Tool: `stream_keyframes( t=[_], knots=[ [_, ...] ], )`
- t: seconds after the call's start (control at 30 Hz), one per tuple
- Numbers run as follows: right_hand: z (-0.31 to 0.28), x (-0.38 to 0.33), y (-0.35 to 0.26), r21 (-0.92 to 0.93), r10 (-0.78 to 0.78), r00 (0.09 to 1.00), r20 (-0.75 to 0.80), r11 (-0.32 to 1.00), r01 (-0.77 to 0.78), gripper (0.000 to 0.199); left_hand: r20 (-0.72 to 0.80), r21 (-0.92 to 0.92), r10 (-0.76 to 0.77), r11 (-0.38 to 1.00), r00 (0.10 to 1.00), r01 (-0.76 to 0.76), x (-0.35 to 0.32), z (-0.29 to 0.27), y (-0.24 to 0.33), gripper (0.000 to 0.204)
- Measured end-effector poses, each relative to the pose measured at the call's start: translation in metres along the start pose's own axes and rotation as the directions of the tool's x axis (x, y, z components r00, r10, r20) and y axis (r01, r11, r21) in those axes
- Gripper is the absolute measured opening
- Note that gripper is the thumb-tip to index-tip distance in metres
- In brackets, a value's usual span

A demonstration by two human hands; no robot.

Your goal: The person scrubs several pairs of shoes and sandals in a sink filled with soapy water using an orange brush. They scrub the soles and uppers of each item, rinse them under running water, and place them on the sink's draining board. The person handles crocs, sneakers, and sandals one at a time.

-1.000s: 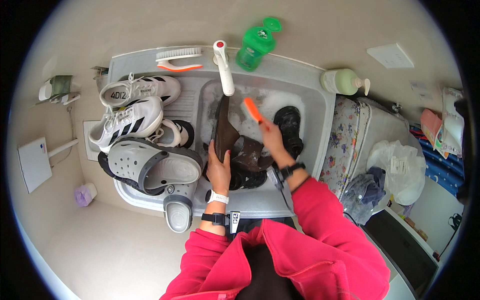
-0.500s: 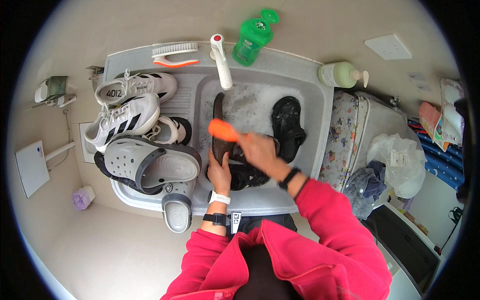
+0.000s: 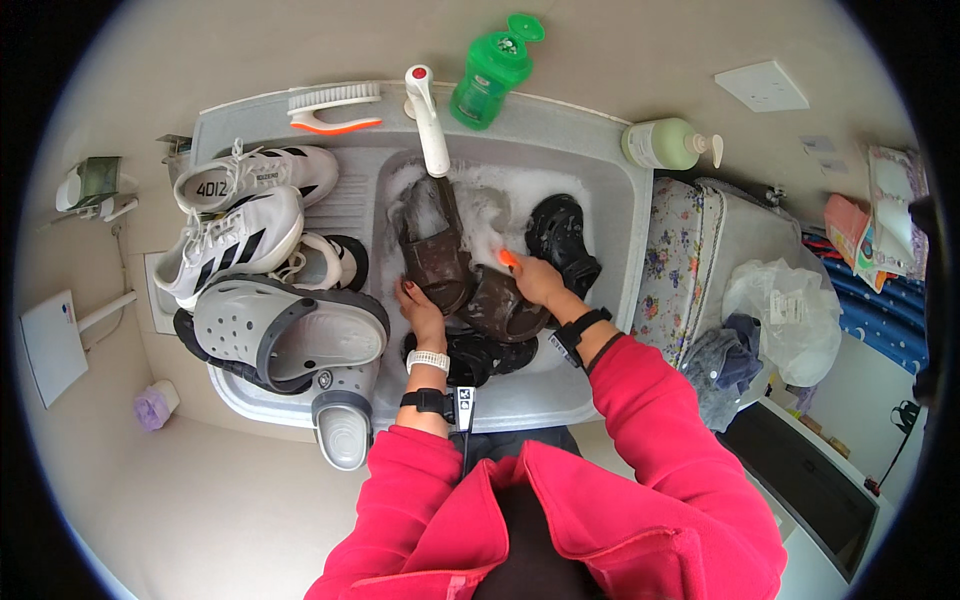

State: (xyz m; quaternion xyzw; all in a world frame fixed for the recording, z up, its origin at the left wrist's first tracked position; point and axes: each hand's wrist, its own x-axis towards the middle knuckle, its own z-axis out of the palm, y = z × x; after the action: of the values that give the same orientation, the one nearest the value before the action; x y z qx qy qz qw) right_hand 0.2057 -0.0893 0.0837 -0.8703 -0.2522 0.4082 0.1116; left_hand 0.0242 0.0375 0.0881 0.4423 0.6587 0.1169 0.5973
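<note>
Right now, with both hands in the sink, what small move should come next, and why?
I'd probably bring the orange tool leftward onto the brown slipper nearest the faucet: the left hand is against that slipper's side, and the right hand holds the tool just beside it.

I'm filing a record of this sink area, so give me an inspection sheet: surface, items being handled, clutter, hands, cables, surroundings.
Surface: grey sink, white suds in its basin.
Items being handled: two brown slides in the basin; an orange tool, working end not clearly visible.
Clutter: black clog in the basin; white sneakers and grey clogs at left; green bottle, cap open; white-bristled brush on the back ledge.
Hands: left hand touches the left slide's near end; right hand grips the orange tool.
Cables: thin dark cable below the left wrist's device.
Surroundings: white tap over the basin; clear plastic bag at right.
</note>
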Motion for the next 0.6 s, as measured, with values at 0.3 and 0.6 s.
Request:
stream_keyframes(
  t=[0.3, 0.6],
  knots=[
    [0.021, -0.067, -0.067, 0.621, 0.075, 0.970, -0.229, 0.779, 0.086, 0.041, 0.168, 0.511, 0.531, 0.674, 0.831, -0.534, 0.009, 0.022, 0.053, 0.065],
    [-0.016, 0.016, -0.131, 0.532, 0.122, 0.928, -0.351, 0.842, 0.091, 0.044, 0.185, 0.611, 0.407, 0.665, 0.894, -0.429, 0.028, 0.035, 0.028, 0.067]
  ],
)
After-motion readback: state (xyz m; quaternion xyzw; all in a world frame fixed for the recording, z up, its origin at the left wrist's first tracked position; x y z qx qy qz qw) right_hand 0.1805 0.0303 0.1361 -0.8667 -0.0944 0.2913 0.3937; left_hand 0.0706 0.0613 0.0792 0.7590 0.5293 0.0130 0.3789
